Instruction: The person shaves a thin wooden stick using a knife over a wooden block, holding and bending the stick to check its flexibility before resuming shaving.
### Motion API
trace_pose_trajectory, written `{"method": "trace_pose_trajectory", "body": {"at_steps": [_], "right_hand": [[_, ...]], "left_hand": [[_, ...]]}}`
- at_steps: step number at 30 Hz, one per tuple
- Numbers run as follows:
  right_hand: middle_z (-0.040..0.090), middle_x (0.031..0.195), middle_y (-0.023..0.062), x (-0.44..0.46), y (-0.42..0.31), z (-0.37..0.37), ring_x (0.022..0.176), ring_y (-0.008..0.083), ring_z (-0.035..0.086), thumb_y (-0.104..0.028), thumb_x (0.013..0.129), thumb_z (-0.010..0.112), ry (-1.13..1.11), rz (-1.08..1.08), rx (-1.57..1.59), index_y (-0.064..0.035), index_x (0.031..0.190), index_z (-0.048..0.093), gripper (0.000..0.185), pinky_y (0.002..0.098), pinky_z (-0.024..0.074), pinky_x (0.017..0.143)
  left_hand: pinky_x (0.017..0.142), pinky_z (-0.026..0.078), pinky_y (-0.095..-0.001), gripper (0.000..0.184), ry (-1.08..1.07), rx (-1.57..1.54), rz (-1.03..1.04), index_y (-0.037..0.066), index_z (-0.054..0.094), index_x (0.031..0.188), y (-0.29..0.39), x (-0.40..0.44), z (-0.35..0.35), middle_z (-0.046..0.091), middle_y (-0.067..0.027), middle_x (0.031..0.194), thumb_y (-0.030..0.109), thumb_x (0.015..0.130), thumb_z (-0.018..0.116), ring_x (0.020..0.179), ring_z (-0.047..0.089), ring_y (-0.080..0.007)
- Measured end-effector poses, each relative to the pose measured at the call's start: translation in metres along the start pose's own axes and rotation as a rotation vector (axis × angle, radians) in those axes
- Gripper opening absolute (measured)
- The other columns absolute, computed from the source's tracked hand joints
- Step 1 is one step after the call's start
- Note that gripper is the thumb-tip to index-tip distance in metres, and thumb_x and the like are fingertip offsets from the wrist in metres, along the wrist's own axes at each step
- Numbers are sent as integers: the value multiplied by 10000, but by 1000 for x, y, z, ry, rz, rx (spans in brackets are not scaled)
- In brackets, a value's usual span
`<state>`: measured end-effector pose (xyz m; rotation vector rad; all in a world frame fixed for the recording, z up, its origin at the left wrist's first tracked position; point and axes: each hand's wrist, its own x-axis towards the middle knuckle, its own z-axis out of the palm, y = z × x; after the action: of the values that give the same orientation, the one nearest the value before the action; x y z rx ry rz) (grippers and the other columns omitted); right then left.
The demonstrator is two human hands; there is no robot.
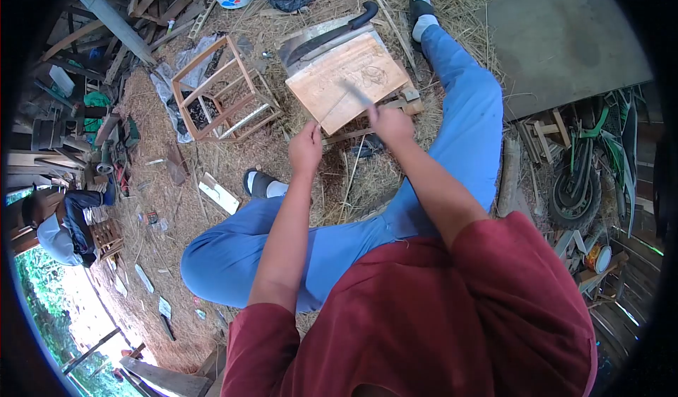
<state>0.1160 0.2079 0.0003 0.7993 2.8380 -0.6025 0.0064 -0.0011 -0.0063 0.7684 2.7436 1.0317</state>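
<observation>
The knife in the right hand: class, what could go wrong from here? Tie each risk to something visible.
The knife in the right hand could slip toward the left hand, which is close by at the wooden board's near edge.

The thin strip that the left hand seems to pinch might snap or twist, throwing the cut off line.

The machete lies unheld just beyond the board; a jolt might shift it.
</observation>
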Motion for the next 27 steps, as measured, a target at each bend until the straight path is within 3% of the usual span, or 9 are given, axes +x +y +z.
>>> {"method": "trace_pose_trajectory", "body": {"at_steps": [2,5,12,15,17,19,21,23,27], "right_hand": [[748,878,184,10,11,10,853,391,734,-575,1024,440,112,264,103,-88,901,765,598,526,577,775],[750,909,190,9,12,2,862,395,732,-569,1029,429,86,246,99,-84,926,759,595,528,575,773],[747,873,192,6,0,0,850,399,733,-561,1029,428,151,318,136,-76,911,750,593,533,577,775],[743,854,202,9,0,9,823,404,734,-560,1025,442,136,236,95,-72,907,747,587,538,580,760],[741,841,207,8,-1,10,807,405,735,-563,1021,453,130,222,110,-73,897,746,584,538,583,749],[738,829,211,2,-10,10,791,406,736,-565,1017,464,121,211,128,-74,886,746,581,538,585,738],[731,796,216,-6,-22,13,756,405,733,-564,1010,488,96,44,69,-79,860,747,569,531,589,705],[730,785,211,-14,-33,16,747,403,733,-562,1006,497,75,16,60,-81,846,745,565,526,590,694],[727,757,195,-13,-35,18,720,386,733,-563,1003,513,94,-52,45,-84,827,744,560,514,588,659]], "left_hand": [[666,510,-551,183,-49,-8,-49,114,681,1025,4,-1,-5,688,-226,829,264,1007,579,777,666,-462],[680,510,-513,238,-82,-35,-70,101,686,1068,8,-2,-10,685,-241,883,296,1030,556,822,677,-451],[699,509,-531,243,-130,17,-104,116,654,1110,6,-1,-9,692,-243,898,304,1044,514,840,674,-469],[694,515,-510,236,-117,-49,-73,107,660,1088,1,0,-6,694,-235,882,294,1045,523,813,670,-462],[656,516,-430,221,-93,-104,-73,88,666,1064,-6,1,-2,691,-199,823,278,1045,555,716,689,-347],[653,514,-455,210,-94,-163,-99,91,669,1050,-8,2,0,689,-202,815,273,1033,567,720,680,-380],[651,512,-480,199,-96,-222,-124,94,672,1035,-12,2,4,688,-206,806,269,1020,578,724,670,-412],[626,498,-423,179,-91,-263,-135,81,667,1015,-18,2,8,671,-180,767,246,1017,598,648,644,-333],[617,486,-386,166,-80,-330,-138,70,662,1008,-12,3,4,660,-158,750,225,1016,604,611,609,-269]]}}
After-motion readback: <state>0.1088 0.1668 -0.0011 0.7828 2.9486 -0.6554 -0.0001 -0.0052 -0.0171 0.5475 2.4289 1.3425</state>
